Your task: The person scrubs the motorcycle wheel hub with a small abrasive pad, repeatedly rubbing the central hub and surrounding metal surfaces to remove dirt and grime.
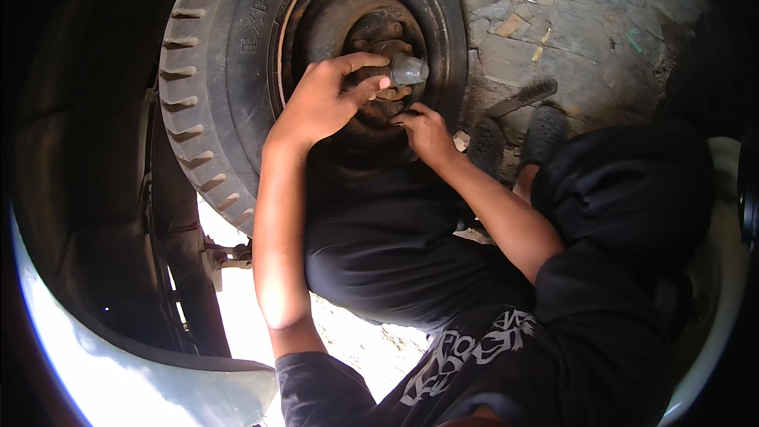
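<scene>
A dark wheel rim sits inside a large black tyre. From the rusty hub at its centre juts a grey, rounded hub cap. My left hand reaches over the rim, thumb and index finger on either side of the cap's inner end; whether they grip it is unclear. Lower down, my right hand has its fingertips pinched together close to a lower wheel nut. Anything between those fingertips is too small to make out. More nuts and studs ring the hub.
A flat, worn bar lies on the dirty stone floor, among scraps of litter. Beside it are dark clogs on the person's feet. Dark wheel-arch parts stand at the left, with a pale body panel below.
</scene>
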{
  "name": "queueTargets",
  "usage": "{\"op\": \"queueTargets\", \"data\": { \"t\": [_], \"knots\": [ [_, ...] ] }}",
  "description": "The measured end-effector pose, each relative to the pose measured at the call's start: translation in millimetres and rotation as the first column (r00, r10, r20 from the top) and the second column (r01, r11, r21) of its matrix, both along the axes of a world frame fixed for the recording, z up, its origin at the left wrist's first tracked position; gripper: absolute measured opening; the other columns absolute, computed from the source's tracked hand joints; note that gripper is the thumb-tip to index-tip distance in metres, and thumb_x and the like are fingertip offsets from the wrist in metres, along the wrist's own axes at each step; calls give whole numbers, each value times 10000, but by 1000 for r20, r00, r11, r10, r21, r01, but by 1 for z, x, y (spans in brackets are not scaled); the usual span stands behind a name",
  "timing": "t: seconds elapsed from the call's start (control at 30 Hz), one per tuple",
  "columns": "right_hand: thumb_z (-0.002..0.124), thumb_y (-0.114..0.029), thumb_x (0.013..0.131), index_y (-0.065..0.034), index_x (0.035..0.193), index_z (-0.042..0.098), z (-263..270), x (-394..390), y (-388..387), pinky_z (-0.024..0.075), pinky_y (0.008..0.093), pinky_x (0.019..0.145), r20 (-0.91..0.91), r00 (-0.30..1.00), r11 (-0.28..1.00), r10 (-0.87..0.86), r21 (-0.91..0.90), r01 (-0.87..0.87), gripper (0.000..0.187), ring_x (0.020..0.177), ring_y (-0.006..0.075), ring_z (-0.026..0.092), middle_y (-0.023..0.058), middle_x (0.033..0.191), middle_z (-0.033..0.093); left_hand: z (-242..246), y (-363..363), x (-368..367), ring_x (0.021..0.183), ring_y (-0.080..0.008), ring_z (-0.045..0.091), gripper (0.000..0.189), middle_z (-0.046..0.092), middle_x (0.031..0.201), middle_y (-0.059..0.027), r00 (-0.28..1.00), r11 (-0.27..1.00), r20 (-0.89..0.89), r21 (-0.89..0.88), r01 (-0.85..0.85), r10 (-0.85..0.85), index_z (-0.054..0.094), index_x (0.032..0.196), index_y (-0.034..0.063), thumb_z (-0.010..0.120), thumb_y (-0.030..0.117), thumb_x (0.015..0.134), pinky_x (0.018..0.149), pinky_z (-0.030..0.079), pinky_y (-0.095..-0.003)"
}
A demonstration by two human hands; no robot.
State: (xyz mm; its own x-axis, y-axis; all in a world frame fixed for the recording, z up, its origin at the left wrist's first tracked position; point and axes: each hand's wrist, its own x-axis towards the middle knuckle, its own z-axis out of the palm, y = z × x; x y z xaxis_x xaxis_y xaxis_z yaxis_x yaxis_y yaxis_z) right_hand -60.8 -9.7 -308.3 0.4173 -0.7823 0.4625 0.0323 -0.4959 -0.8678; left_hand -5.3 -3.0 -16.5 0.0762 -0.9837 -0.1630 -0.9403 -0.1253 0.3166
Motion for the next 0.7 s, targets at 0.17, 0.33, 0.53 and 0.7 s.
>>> {"op": "queueTargets", "data": {
  "t": [0.17, 0.33, 0.53, 0.7],
  "knots": [
    [685, 76, 842, -73, 1127, 829, 17, 3, 13, 617, 490, 989, 38, 998, 999, 46, 5, -46, 353, 1090, 415, 747, 205, 1153, 751, -4, 6, 7, 756, -143, 699, 384, 809, 1001, -120, 999, 1000, -36, -13, -5, 5, 769, 1367, 56, 799, 248, 1036, 768, 590, -331],
    [723, 53, 877, -55, 1137, 818, -2, -2, -3, 629, 487, 941, -7, 1000, 999, -30, 20, 30, 297, 1050, 427, 752, 209, 1116, 751, -1, 2, 0, 762, -145, 698, 356, 799, 964, -115, 1000, 1000, 17, 10, 1, -1, 768, 1369, 54, 771, 225, 1057, 778, 591, -334],
    [602, 70, 874, -90, 1158, 842, 13, 1, 13, 601, 480, 1068, 10, 1000, 999, 3, -39, -3, 405, 1145, 431, 743, 216, 1240, 744, -3, 5, 8, 770, -135, 679, 360, 785, 934, -101, 1000, 1000, -9, -16, 26, -27, 758, 1390, 60, 746, 235, 1076, 777, 585, -330],
    [680, 91, 802, -81, 1108, 846, 1, 0, -1, 594, 488, 1052, -38, 999, 994, 13, 112, -8, 389, 1124, 437, 729, 210, 1075, 779, -3, 3, 6, 766, -135, 678, 390, 783, 930, -98, 1000, 1000, 14, 9, 25, -25, 749, 1410, 70, 763, 251, 1065, 777, 585, -329]
  ]
}}
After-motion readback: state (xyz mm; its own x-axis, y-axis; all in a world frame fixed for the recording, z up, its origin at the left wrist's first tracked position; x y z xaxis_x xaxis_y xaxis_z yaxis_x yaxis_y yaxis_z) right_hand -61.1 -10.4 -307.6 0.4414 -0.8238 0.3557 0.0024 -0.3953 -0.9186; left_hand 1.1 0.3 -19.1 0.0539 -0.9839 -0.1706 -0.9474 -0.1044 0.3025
